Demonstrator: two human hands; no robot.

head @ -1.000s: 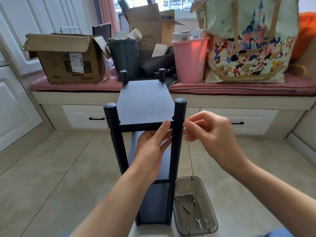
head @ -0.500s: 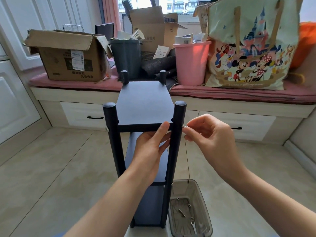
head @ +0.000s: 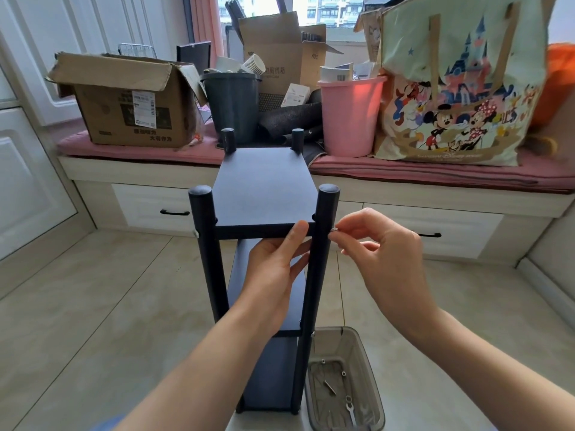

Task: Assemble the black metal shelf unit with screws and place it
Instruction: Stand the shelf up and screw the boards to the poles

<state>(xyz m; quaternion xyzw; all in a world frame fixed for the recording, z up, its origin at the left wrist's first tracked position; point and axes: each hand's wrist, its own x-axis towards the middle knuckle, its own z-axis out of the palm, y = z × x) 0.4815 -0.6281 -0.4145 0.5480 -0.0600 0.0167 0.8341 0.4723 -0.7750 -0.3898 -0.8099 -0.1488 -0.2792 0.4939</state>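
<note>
The black shelf unit [head: 263,244] stands upright on the tiled floor in front of the window bench, with 4 posts and 3 boards visible, and everything here is placed against its near right post [head: 323,244]. The right hand [head: 382,253] has closed in on that post over the last second: 1 second ago its pinched fingertips hung just beside the post with no hardware showing, while now a small silver screw [head: 333,229] sits pinched between thumb and forefinger with its tip touching the post's outer side at the level of the top board [head: 263,188]. The left hand [head: 277,269], to the left of that post, has stayed put, fingers straight and reaching up under the board's front edge, apparently steadying it rather than gripping; whether the thumb curls behind is hidden. The view has also drifted slightly, which shifts the clear plastic bin [head: 343,381] of spare screws and a small wrench at the post's foot. This likely means the screw is being started into the hole joining board to post, so this corner is not yet fastened. A pale fastener shows on the near left post at the same height.
</note>
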